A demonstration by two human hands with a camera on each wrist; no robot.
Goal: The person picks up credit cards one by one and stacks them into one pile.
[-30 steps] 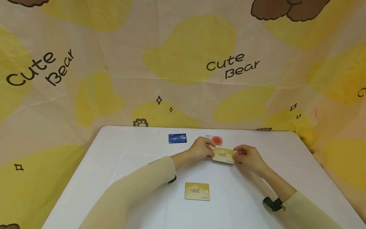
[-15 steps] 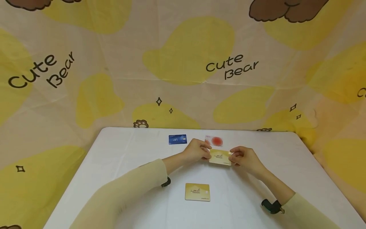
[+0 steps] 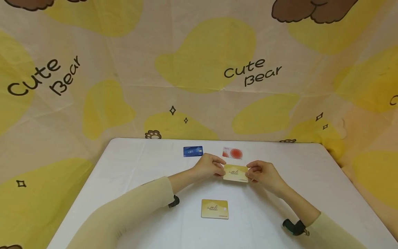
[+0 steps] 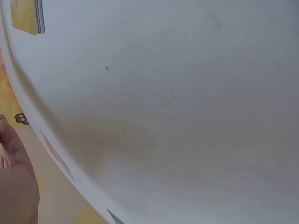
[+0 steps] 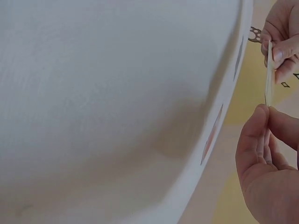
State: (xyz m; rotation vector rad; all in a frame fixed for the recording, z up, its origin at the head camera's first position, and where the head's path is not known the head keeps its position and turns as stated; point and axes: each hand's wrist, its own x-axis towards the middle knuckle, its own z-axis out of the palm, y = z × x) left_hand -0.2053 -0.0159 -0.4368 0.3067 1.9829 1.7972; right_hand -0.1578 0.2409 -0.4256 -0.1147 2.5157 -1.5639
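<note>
Held by its two short edges, a gold card (image 3: pixel 235 173) is raised above the white table in the head view. My left hand (image 3: pixel 209 166) pinches its left edge and my right hand (image 3: pixel 264 175) pinches its right edge. Seen edge-on in the right wrist view, the thin card spans the gap between both hands, its near end between the thumb and fingers of my right hand (image 5: pixel 268 163). Part of my left hand (image 4: pixel 17 182) shows at the border of the left wrist view, where the held card is out of sight.
Nearer on the table (image 3: pixel 149 162) lies a second gold card (image 3: pixel 214 209); the left wrist view shows layered edges there, like a small stack (image 4: pixel 25 16). Toward the back edge lie a blue VIP card (image 3: pixel 193 151) and a white card with red circles (image 3: pixel 232 153). Patterned cloth (image 3: pixel 199 69) hangs behind.
Both hands have drawn the held gold card left and slightly toward me. The white card with red circles, partly covered before by the left hand, is now fully visible.
</note>
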